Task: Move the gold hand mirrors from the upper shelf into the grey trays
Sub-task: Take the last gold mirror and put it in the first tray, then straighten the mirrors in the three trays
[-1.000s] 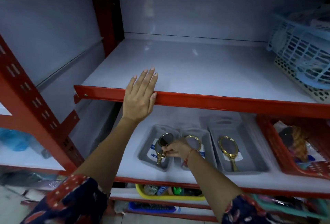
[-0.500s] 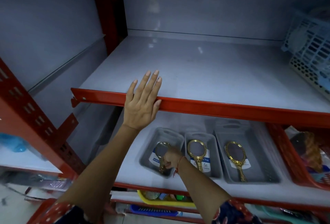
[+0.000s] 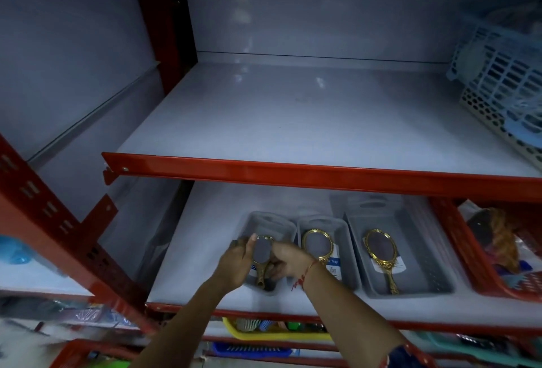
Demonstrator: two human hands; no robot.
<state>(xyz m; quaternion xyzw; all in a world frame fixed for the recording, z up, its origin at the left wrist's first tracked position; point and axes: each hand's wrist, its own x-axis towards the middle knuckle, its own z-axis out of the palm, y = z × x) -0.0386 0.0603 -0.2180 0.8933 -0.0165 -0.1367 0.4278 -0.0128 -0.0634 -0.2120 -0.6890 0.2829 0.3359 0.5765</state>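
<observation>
Three grey trays stand side by side on the lower shelf: a left tray [image 3: 272,222], a middle tray [image 3: 346,238] and a right tray [image 3: 422,253]. A gold hand mirror [image 3: 318,246] lies in the middle tray and another gold mirror [image 3: 381,256] lies in the right one. Over the left tray a third gold mirror [image 3: 262,253] is held between both hands, handle toward me. My left hand [image 3: 234,262] grips its left side and my right hand [image 3: 289,260] grips its right side. The upper shelf [image 3: 293,121] holds no mirrors.
A red rail [image 3: 293,172] fronts the upper shelf. Blue and white lattice baskets [image 3: 504,89] sit at the upper shelf's right end. A red basket [image 3: 469,265] with goods stands right of the trays. Yellow and blue bins [image 3: 264,335] lie on shelves below.
My left hand has left the upper shelf's red rail and come down to the mirror at the left tray. Both hands now hold that mirror.
</observation>
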